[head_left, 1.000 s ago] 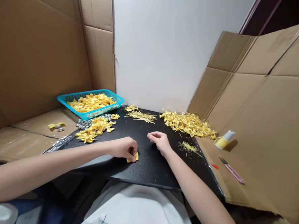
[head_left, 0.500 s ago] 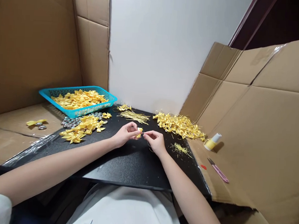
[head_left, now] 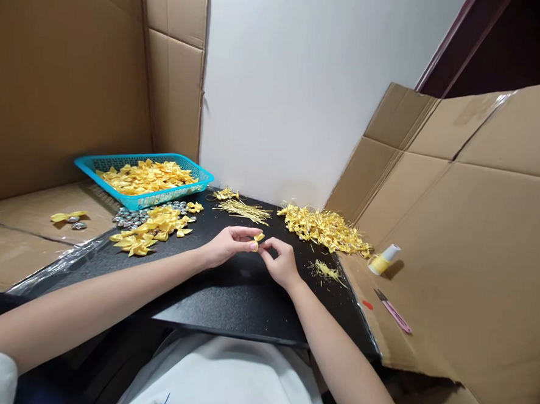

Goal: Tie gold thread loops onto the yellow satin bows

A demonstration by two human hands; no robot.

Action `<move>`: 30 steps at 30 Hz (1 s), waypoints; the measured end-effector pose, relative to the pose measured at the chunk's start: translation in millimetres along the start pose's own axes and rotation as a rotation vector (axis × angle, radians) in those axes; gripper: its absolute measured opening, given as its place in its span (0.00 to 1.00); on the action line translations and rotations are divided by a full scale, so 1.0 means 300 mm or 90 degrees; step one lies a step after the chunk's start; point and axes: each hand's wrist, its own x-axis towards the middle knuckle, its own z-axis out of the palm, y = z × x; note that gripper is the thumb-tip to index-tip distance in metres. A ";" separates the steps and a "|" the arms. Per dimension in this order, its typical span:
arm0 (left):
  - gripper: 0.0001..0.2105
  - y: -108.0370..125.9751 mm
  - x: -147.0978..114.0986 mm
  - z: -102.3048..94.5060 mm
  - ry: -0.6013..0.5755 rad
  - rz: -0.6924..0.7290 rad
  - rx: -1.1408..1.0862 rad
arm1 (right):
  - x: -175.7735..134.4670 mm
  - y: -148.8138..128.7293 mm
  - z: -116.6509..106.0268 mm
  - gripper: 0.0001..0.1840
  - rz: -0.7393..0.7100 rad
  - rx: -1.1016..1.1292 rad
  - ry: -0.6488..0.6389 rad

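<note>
A small yellow satin ribbon bow [head_left: 258,238] is pinched between the thumb and fingers of my left hand [head_left: 227,246], above the black tabletop [head_left: 231,303]. My right hand [head_left: 281,262] is closed in a pinch at the bow's right side, its fingertips close against it; whatever lies between them is too small to make out. To the left is a heap of loose yellow bows [head_left: 161,223] beside shiny silver button-like pieces [head_left: 134,217]. Beyond my hands lies a bundle of thin gold ties [head_left: 244,211]. A big pile of bows with gold ties [head_left: 326,228] spreads to the right.
A blue plastic basket [head_left: 142,203] full of yellow bows stands back left. On the right are thread clippings [head_left: 327,271], a yellow thread spool [head_left: 383,259], pink-handled snips [head_left: 394,311] and a red scrap [head_left: 367,305]. Cardboard walls [head_left: 469,238] flank the table.
My right fingertips, earlier drawing a thin strand away from the bow, are now close against it. The bow has turned and shows more of its loops. The view has shifted slightly.
</note>
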 end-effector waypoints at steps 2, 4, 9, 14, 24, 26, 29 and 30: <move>0.24 0.001 -0.002 0.003 -0.012 -0.002 -0.006 | 0.000 -0.001 -0.001 0.06 -0.006 -0.007 -0.001; 0.24 0.004 -0.004 0.005 -0.021 -0.001 -0.010 | 0.000 0.000 -0.002 0.06 -0.003 -0.012 -0.006; 0.24 0.010 -0.007 0.004 -0.035 0.004 -0.005 | 0.000 0.008 -0.003 0.06 -0.002 -0.012 -0.014; 0.25 0.006 -0.005 -0.001 -0.040 0.019 0.024 | 0.002 0.014 -0.002 0.06 0.006 -0.012 -0.012; 0.29 0.005 0.012 -0.009 0.023 0.065 0.029 | 0.014 0.030 0.005 0.08 0.074 0.060 0.034; 0.21 -0.001 0.016 -0.013 0.028 0.058 0.050 | 0.018 0.038 0.007 0.09 0.107 0.096 0.053; 0.17 -0.007 0.019 -0.015 0.041 0.067 0.092 | 0.025 0.042 0.009 0.12 0.152 0.170 0.076; 0.16 -0.007 0.019 -0.015 0.050 0.082 0.107 | 0.027 0.039 0.009 0.13 0.166 0.199 0.082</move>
